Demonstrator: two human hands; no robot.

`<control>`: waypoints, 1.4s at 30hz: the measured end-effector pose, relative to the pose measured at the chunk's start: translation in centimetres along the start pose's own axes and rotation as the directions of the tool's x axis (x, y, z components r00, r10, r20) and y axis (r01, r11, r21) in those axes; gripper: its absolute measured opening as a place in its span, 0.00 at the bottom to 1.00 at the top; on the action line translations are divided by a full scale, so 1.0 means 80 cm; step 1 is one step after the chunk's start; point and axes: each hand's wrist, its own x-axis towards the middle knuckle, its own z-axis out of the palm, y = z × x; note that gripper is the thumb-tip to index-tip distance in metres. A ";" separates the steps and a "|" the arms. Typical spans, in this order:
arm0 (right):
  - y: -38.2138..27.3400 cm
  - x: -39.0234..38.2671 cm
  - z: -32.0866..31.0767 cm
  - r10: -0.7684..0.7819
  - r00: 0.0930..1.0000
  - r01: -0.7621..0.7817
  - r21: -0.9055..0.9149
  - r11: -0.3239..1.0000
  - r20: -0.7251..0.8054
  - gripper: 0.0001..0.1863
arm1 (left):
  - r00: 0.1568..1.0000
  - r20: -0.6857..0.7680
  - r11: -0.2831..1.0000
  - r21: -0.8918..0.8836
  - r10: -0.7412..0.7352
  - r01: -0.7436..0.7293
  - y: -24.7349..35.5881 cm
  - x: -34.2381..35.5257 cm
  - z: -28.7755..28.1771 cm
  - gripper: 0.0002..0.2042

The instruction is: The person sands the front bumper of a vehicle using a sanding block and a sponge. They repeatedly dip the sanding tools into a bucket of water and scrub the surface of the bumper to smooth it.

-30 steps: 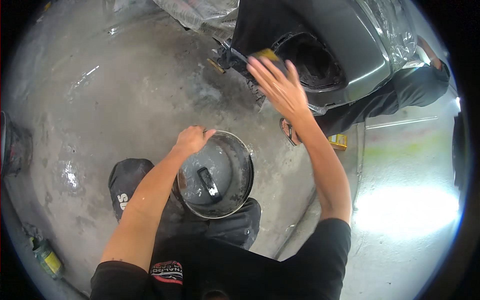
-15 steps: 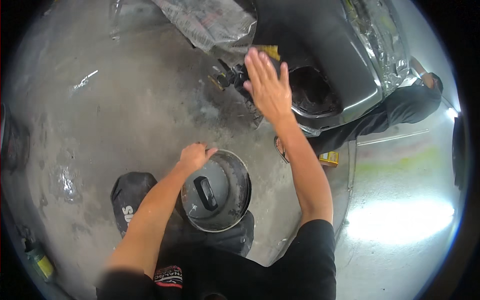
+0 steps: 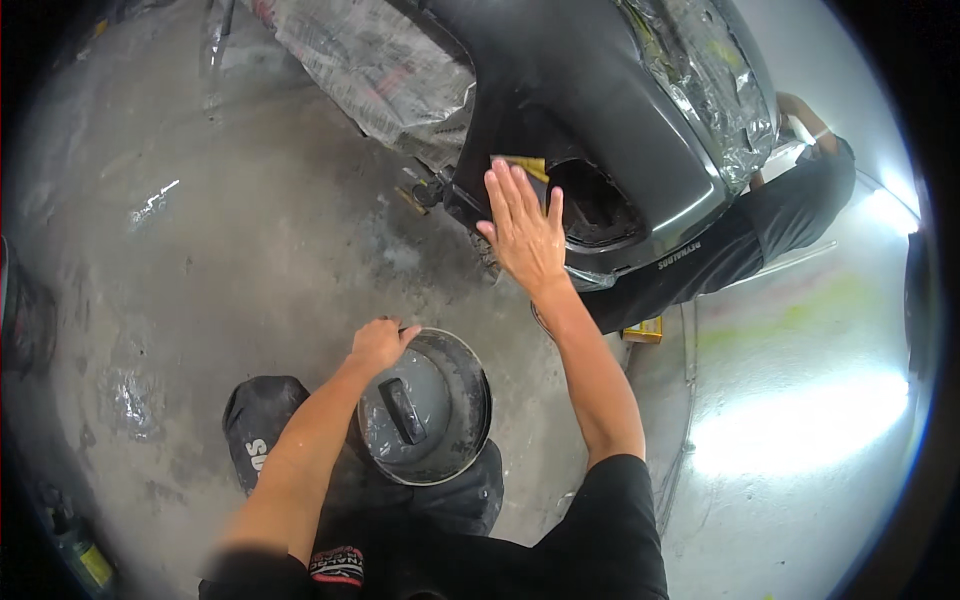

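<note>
My left hand (image 3: 378, 345) is closed over the upper left rim of a grey bucket (image 3: 484, 392), which stands between my knees. Inside the bucket lies a black oblong block (image 3: 402, 411). My right hand (image 3: 528, 243) is stretched out flat with its fingers apart, over a dark grey car body panel (image 3: 570, 95). A yellow sheet that looks like sandpaper (image 3: 530, 163) peeks out past its fingertips; the rest is hidden beneath the hand. Just right of that hand is a dark recess (image 3: 605, 205) in the panel.
Printed masking sheet (image 3: 385, 70) and clear plastic film (image 3: 715, 90) cover parts of the car. A person in dark clothes (image 3: 740, 235) is beyond its right side. A yellow box (image 3: 643, 330) sits by the white wall (image 3: 800, 350). At lower left stands a bottle (image 3: 85, 555).
My right hand has come down the panel toward me, and the yellow sheet came with it. My left hand keeps its hold on the bucket. The whole view has shifted slightly.
</note>
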 end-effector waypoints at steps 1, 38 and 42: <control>0.004 0.025 -0.016 0.054 0.998 -0.053 0.040 0.998 -0.011 0.45 | 1.000 0.000 1.000 0.005 0.000 0.000 -0.005 0.004 -0.002 0.32; 0.067 0.041 -0.042 0.105 0.984 -0.104 0.019 0.994 -0.145 0.37 | 1.000 -0.002 0.997 0.076 -0.010 0.010 0.004 0.005 -0.007 0.31; 0.048 0.104 -0.050 0.024 0.961 -0.031 -0.022 0.999 -0.275 0.37 | 1.000 0.006 0.996 0.084 -0.002 0.002 -0.005 0.002 -0.004 0.31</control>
